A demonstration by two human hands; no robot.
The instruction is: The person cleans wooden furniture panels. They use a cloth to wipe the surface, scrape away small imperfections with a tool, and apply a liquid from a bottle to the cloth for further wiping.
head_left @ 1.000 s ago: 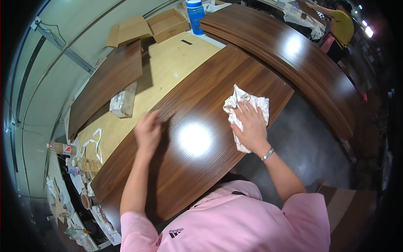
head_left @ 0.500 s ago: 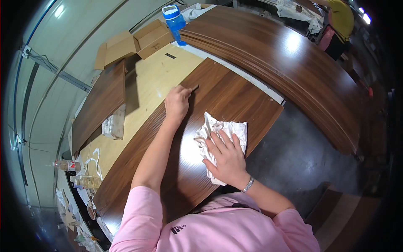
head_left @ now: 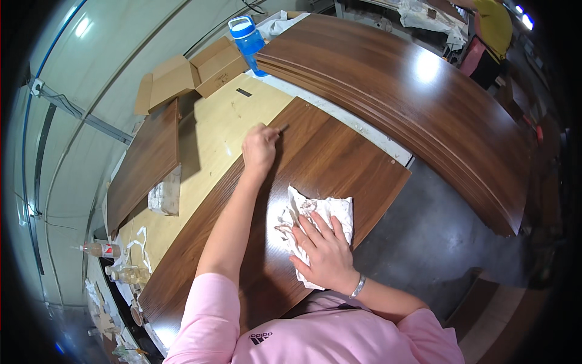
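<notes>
A dark brown wood-grain board [head_left: 339, 155] lies slantwise before me on a pale yellow surface [head_left: 224, 115]. My left hand [head_left: 259, 148] is closed over the board's far left edge, and the tip of a short brown stick [head_left: 284, 128] sticks out from its fingers. What kind of stick it is, I cannot tell. Nearer to me, my right hand [head_left: 324, 249] rests flat with fingers spread on a crumpled white cloth [head_left: 336, 209] with brown stains. The cloth lies on the board near its right edge.
Stacked brown panels [head_left: 388, 73] stand beyond the board. A blue bottle [head_left: 247, 45] and open cardboard box [head_left: 212, 67] are at the back. On the left, another panel [head_left: 145, 164] leans by a whitish block [head_left: 165, 193], with plastic bottles [head_left: 127, 274] nearer. A person in yellow [head_left: 494, 27] is far right.
My right hand and the cloth have slid a little toward me over the board. My left hand with the stick has shifted slightly farther away along the board. The whole view has tilted slightly.
</notes>
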